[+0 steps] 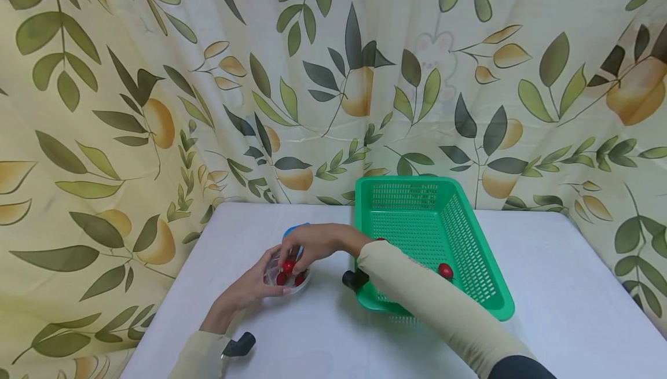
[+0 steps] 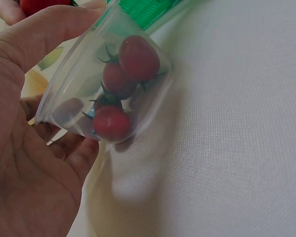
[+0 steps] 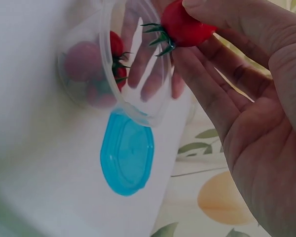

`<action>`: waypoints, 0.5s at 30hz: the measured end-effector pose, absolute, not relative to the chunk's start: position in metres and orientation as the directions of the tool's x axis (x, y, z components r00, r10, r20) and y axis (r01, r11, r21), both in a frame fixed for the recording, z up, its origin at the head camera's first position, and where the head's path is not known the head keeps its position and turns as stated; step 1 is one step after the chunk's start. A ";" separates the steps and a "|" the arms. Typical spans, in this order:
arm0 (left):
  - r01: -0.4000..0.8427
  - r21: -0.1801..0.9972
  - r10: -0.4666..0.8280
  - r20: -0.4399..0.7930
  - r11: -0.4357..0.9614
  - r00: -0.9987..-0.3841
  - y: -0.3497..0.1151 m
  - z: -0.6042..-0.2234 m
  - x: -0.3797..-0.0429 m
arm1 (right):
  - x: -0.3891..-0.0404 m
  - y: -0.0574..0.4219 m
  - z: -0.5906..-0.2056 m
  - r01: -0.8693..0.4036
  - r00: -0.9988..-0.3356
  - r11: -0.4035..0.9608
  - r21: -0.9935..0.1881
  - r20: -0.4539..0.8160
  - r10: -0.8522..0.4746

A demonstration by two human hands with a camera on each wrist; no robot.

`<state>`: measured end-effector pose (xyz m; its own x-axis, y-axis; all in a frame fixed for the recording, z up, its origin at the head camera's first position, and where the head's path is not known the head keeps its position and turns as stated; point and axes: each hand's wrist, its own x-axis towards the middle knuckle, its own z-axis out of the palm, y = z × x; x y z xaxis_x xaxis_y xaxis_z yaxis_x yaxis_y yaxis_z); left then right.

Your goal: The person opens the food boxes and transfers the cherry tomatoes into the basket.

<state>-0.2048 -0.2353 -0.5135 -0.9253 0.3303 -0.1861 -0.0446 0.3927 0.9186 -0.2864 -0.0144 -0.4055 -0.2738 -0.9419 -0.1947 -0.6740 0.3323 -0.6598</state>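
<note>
My left hand [image 1: 249, 284] holds a clear plastic container [image 2: 81, 83], fingers and thumb around its sides near the rim. Several red cherry tomatoes [image 2: 138, 58] with green stems lie inside it. Right over the container's mouth, my right hand [image 1: 316, 243] pinches a cherry tomato [image 3: 187, 25] between thumb and fingers, its green stem toward the opening. A blue lid [image 3: 127, 153] lies on the table beside the container, mostly covered by my right hand in the head view.
A green plastic basket [image 1: 482, 246] stands right of the hands, with a cherry tomato [image 1: 445, 271] in it and another partly hidden by my right forearm, which crosses the basket. A white-covered table [image 1: 563, 286] lies below. A leaf-patterned curtain [image 1: 333, 107] hangs behind.
</note>
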 end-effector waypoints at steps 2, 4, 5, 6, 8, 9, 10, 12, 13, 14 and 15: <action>-0.039 0.921 0.336 -0.180 0.387 -0.924 -0.235 -0.513 -0.205 | -0.286 -0.012 -0.404 -0.663 -0.271 0.325 -0.675 -0.188 -0.944; -0.030 0.926 0.347 -0.171 0.376 -0.922 -0.235 -0.513 -0.205 | -0.286 -0.010 -0.402 -0.648 -0.273 0.321 -0.690 -0.183 -0.944; -0.026 0.928 0.351 -0.167 0.372 -0.921 -0.235 -0.513 -0.205 | -0.286 -0.009 -0.402 -0.642 -0.275 0.320 -0.697 -0.181 -0.944; -0.023 0.930 0.356 -0.163 0.367 -0.920 -0.236 -0.513 -0.205 | -0.286 -0.008 -0.401 -0.632 -0.275 0.319 -0.706 -0.180 -0.944; -0.019 0.933 0.363 -0.159 0.359 -0.918 -0.236 -0.513 -0.205 | -0.286 -0.005 -0.399 -0.617 -0.275 0.316 -0.721 -0.178 -0.945; -0.017 0.934 0.367 -0.157 0.356 -0.917 -0.236 -0.513 -0.205 | -0.286 -0.004 -0.398 -0.611 -0.275 0.314 -0.726 -0.178 -0.945; -0.018 0.935 0.369 -0.157 0.353 -0.916 -0.236 -0.513 -0.205 | -0.286 -0.002 -0.398 -0.609 -0.275 0.313 -0.728 -0.176 -0.945; -0.018 0.935 0.370 -0.157 0.353 -0.916 -0.236 -0.513 -0.205 | -0.288 0.000 -0.398 -0.606 -0.274 0.307 -0.733 -0.170 -0.946; -0.019 0.935 0.368 -0.158 0.355 -0.916 -0.236 -0.513 -0.205 | -0.289 0.002 -0.399 -0.604 -0.273 0.304 -0.736 -0.167 -0.947; -0.018 0.934 0.369 -0.159 0.356 -0.916 -0.236 -0.513 -0.205 | -0.290 0.003 -0.399 -0.603 -0.272 0.301 -0.739 -0.165 -0.948; -0.016 0.935 0.372 -0.157 0.355 -0.915 -0.236 -0.513 -0.205 | -0.291 0.004 -0.399 -0.606 -0.274 0.300 -0.737 -0.161 -0.948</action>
<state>-0.2051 -0.2358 -0.5128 -0.9150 0.3718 -0.1568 -0.0157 0.3555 0.9346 -0.2905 0.0045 -0.3993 -0.2736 -0.9482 -0.1614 -0.6059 0.3003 -0.7367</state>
